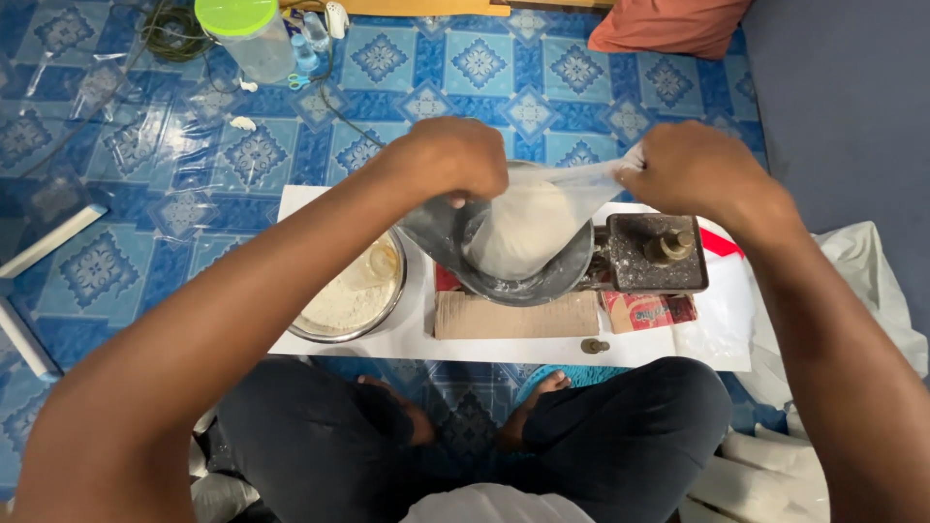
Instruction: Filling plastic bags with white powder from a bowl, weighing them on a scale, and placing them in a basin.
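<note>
- A clear jar with a green lid (247,34) stands far off on the blue patterned floor (116,155); its contents are unclear.
- A steel bowl (354,291) holds pale flour or dough.
- The left hand (450,155) is clamped on one edge of a plastic bag (528,223) of white powder.
- The bag sits in the grey scale pan (523,281); held slack or tipped, it would likely spill powder.
- The right hand (693,169) is clenched on the bag's other edge.
- A brass weight (670,246) stands on the scale's platform (654,257).
</note>
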